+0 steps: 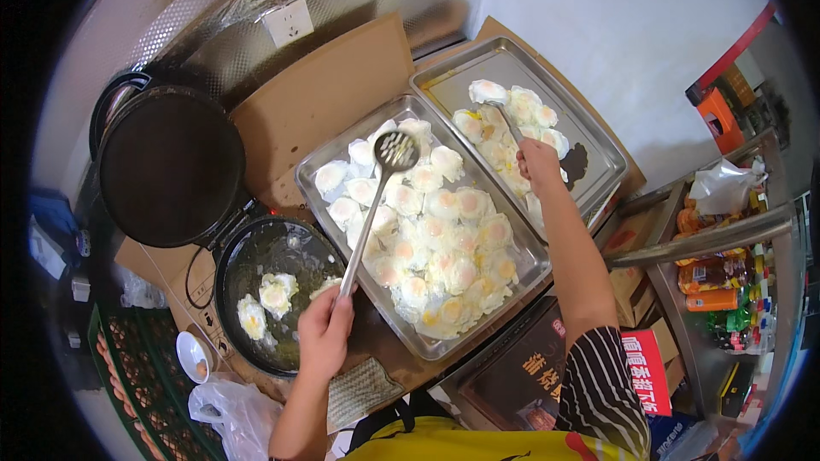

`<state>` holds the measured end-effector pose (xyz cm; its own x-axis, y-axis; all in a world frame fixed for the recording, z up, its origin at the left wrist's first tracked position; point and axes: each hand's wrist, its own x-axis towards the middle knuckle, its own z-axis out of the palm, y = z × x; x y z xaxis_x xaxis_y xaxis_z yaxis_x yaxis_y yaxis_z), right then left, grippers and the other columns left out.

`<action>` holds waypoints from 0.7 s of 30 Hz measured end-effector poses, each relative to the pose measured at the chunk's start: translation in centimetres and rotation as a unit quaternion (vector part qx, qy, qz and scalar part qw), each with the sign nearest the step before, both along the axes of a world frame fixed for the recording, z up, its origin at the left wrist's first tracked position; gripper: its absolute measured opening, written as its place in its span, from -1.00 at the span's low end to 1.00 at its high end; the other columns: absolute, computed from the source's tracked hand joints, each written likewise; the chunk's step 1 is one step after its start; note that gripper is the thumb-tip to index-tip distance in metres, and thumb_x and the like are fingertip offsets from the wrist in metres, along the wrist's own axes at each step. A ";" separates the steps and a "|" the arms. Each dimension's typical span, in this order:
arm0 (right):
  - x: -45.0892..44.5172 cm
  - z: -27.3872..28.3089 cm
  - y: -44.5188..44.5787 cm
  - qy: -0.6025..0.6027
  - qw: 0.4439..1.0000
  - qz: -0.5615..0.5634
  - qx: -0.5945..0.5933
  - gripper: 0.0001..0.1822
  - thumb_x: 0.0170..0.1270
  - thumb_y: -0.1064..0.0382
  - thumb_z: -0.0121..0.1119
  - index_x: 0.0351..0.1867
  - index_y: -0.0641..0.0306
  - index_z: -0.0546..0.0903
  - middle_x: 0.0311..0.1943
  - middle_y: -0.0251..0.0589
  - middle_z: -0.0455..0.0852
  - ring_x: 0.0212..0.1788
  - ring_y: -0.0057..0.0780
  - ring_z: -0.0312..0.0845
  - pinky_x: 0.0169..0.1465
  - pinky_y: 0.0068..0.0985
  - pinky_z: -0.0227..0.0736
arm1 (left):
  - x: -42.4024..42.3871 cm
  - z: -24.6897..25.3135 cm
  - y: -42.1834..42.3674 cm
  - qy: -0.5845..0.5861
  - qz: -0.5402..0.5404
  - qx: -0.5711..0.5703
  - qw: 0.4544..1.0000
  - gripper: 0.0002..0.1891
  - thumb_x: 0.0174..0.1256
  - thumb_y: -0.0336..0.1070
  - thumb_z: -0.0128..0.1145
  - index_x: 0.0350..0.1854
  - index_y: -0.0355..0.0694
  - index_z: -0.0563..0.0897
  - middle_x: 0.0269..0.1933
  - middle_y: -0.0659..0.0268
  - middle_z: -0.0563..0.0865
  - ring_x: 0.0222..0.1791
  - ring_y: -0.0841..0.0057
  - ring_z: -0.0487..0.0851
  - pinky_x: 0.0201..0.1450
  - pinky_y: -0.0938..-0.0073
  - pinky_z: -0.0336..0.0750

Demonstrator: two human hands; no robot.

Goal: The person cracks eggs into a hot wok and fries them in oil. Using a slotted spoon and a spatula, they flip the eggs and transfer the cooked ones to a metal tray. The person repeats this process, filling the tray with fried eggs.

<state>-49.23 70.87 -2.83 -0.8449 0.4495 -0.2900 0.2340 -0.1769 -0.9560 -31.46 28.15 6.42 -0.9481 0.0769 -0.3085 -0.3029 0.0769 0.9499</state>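
Observation:
My left hand [328, 331] grips the long handle of a metal slotted skimmer [397, 151]. The skimmer's head hovers over, or rests on, fried eggs [435, 227] crowding the nearer steel tray [543, 264]. Over the farther steel tray [599, 147], my right hand [539, 163] holds a short metal utensil [509, 123]. Its tip meets a white fried egg [488, 91] at the edge of a group of eggs; whether it is under the egg cannot be told. Left of the trays, an electric griddle's lower pan [301, 262] holds oil and a few eggs [277, 294].
The griddle's dark lid [173, 166] stands raised behind its pan. A white bowl [194, 357], a plastic bag [234, 406] and green egg crates [154, 378] are at lower left. A folded cloth [365, 387] lies near me. At right, a metal rail [705, 240] fronts bottles.

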 end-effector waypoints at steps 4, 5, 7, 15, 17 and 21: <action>-6.7 -1.1 2.3 -0.035 0.999 -0.013 -0.007 -0.81 0.32 0.31 0.13 -0.46 0.30 0.50 -0.58 -0.29 0.49 -0.69 -0.62 0.24 -0.66 -0.61 0.05 | 4.4 -0.1 -3.4 -0.019 0.045 -0.057 0.997 -0.75 0.54 -0.34 0.04 0.10 -0.36 0.61 -0.51 0.56 0.47 -0.58 0.85 0.33 -0.54 0.74 0.19; -8.1 -1.1 2.5 -0.046 0.999 -0.020 -0.010 -0.82 0.32 0.32 0.13 -0.46 0.30 0.50 -0.58 -0.29 0.50 -0.69 -0.62 0.25 -0.67 -0.61 0.06 | 5.3 0.1 -4.1 -0.028 0.059 -0.039 0.997 -0.75 0.54 -0.34 0.05 0.10 -0.36 0.61 -0.52 0.56 0.46 -0.59 0.85 0.32 -0.55 0.74 0.18; -10.8 -0.8 2.8 -0.066 0.997 -0.026 -0.022 -0.82 0.31 0.33 0.13 -0.47 0.31 0.49 -0.59 -0.29 0.50 -0.69 -0.63 0.26 -0.67 -0.62 0.07 | 6.8 0.2 -5.1 -0.045 0.088 -0.002 0.995 -0.76 0.54 -0.34 0.06 0.09 -0.35 0.61 -0.53 0.57 0.44 -0.61 0.85 0.29 -0.56 0.74 0.16; -13.6 1.9 3.0 -0.141 0.990 0.015 -0.018 -0.79 0.36 0.32 0.08 -0.49 0.27 0.46 -0.60 -0.34 0.49 -0.71 -0.73 0.22 -0.71 -0.71 0.08 | 9.4 0.8 -6.8 -0.063 0.130 -0.038 0.989 -0.77 0.54 -0.33 0.05 0.07 -0.36 0.61 -0.56 0.58 0.41 -0.64 0.84 0.26 -0.60 0.73 0.10; -13.0 2.8 5.2 -0.161 0.987 0.024 -0.003 -0.77 0.37 0.30 0.07 -0.50 0.24 0.45 -0.61 -0.38 0.47 -0.71 -0.75 0.20 -0.71 -0.74 0.08 | 9.0 0.7 -7.1 -0.060 0.128 -0.041 0.989 -0.78 0.54 -0.35 0.04 0.06 -0.35 0.61 -0.57 0.59 0.40 -0.64 0.85 0.26 -0.59 0.74 0.10; -9.0 5.6 5.3 -0.163 0.987 0.011 0.006 -0.76 0.40 0.28 0.07 -0.50 0.21 0.44 -0.62 -0.41 0.45 -0.71 -0.76 0.19 -0.71 -0.75 0.07 | 9.7 0.4 -8.5 -0.062 0.136 -0.044 0.988 -0.78 0.54 -0.35 0.03 0.06 -0.35 0.62 -0.55 0.58 0.41 -0.63 0.85 0.27 -0.59 0.74 0.11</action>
<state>-58.19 76.15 2.79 -0.7176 0.4373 -0.5421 0.5324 -0.1574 -0.8317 -21.81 19.64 6.80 -0.8846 -0.2083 -0.4173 -0.4367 0.0561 0.8978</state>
